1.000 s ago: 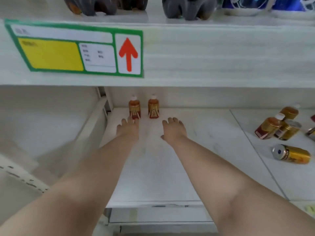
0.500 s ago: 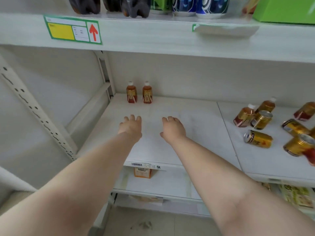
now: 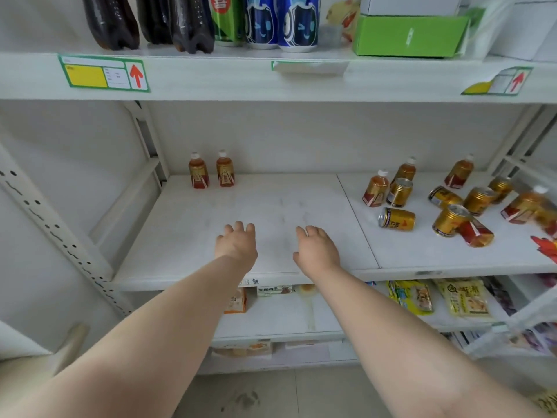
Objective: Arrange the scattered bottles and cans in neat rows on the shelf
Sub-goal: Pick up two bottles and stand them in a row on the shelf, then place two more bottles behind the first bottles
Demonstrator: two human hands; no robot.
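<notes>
Head view, looking down along two bare forearms at a white shop shelf (image 3: 271,203). The left hand (image 3: 238,244) and right hand (image 3: 316,248) hover side by side over its front edge, both empty, fingers loose and slightly spread. At the back left corner two small tea bottles (image 3: 212,171) stand upright just beside each other, white caps up, long axes vertical: seemingly the start of a row. Well apart, on the right half of the shelf, lies the jumble of bottles and gold cans (image 3: 452,200), some standing, some tipped. One gold can (image 3: 396,218) lies on its side nearest the hands, long axis running left to right, its top facing left. The far right edge is blurred, so the count there is uncertain. The work looks barely begun; the next move probably calls for a reach rightward, then standing the picked item beside the pair.
</notes>
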